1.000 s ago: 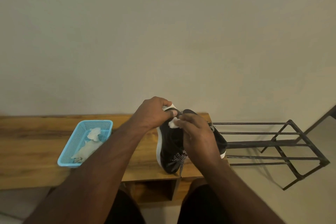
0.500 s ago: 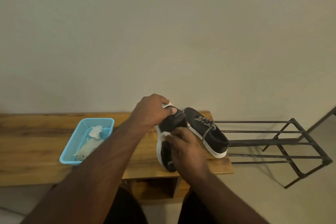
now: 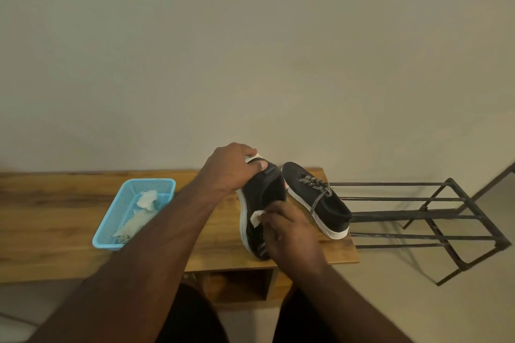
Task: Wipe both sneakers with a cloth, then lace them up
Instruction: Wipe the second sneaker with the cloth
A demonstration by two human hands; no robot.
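Blue plastic mesh makes up the basket at the left of what I see, sitting on the wooden bench. Inside it lie crumpled pale cloths, one bunched near the far end, another stretched toward the near corner. My left forearm crosses in front of the basket's right side.

Moving right, my left hand is clenched around the far end of the held sneaker: the fingers curl over its white-edged tip and the thumb presses down on the black upper. This sneaker is black with a white sole, tipped onto its side with the sole edge facing left; I cannot tell whether its near end rests on the bench.

Just below, my right hand lies against the sneaker's black side, fingers bent and pinching a small white cloth that pokes out past the fingertips and touches the upper. How tightly the fingers close I cannot tell, since the back of the hand hides them.

Next to the right, the second sneaker stands upright on the bench near its right end, black with a white sole and speckled laces loosely threaded and hanging over its side. It is just beside the held sneaker.

Farthest right, a dark metal rack stands on the floor beside the bench.
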